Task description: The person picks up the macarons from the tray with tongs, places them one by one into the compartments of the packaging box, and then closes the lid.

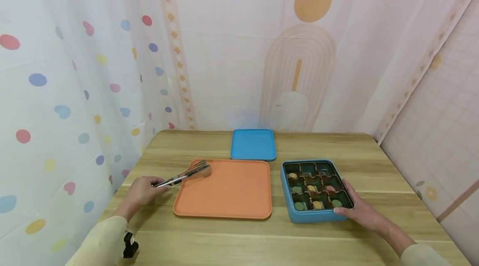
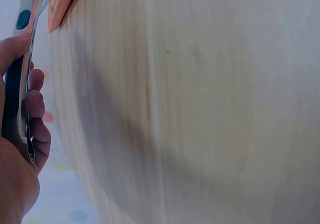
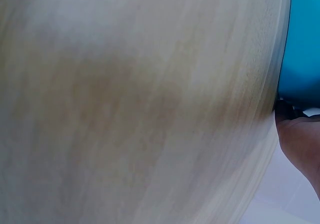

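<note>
My left hand (image 1: 142, 193) grips a pair of tongs (image 1: 176, 178) with dark handles. The tong heads reach over the far left part of an orange tray (image 1: 232, 193); nothing shows between them. In the left wrist view, the thumb and curled fingers wrap the tong handle (image 2: 13, 92). On the right, my right hand (image 1: 361, 210) holds the near right corner of a blue box (image 1: 314, 216), thumb on the rim and fingers along the side. Inside it, a dark divided insert holds small round yellow, green and reddish pieces (image 1: 312, 188); the two far right compartments show none.
A flat blue square lid or tray (image 1: 253, 144) lies at the back of the wooden table (image 1: 239, 241), behind the orange tray. Patterned curtains (image 1: 224, 50) hang along the back and sides. A small black object (image 1: 129, 245) sits at the left forearm.
</note>
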`<action>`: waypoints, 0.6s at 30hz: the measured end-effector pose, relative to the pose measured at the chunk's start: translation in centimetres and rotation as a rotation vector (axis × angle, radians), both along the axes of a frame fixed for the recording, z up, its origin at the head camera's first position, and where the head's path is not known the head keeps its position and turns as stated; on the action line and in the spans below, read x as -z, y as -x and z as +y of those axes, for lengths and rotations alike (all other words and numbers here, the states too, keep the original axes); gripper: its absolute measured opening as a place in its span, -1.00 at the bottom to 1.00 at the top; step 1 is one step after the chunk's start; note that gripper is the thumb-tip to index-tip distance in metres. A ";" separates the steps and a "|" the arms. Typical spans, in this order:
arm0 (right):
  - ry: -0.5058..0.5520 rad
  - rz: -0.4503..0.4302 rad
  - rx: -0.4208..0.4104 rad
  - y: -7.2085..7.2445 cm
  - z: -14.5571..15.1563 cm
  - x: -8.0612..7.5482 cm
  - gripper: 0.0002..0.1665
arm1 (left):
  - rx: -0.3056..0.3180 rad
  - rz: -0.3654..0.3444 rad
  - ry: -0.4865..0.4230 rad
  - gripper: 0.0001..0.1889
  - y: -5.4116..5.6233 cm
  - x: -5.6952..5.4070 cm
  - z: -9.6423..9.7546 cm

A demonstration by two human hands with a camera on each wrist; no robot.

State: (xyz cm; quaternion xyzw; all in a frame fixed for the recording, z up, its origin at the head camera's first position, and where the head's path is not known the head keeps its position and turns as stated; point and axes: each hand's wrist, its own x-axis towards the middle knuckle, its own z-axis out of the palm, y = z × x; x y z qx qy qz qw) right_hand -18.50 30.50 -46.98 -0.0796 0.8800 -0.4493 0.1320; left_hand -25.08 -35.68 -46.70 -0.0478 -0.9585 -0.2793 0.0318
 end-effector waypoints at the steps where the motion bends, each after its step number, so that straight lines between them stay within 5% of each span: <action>1: -0.001 -0.002 0.001 0.0 0.0 0.0 0.24 | 0.002 0.001 -0.003 -0.70 0.0 0.0 0.0; 18: -0.011 0.026 0.001 0.1 -0.1 -0.1 0.24 | 0.000 0.000 -0.051 -0.63 -0.2 -0.2 1.3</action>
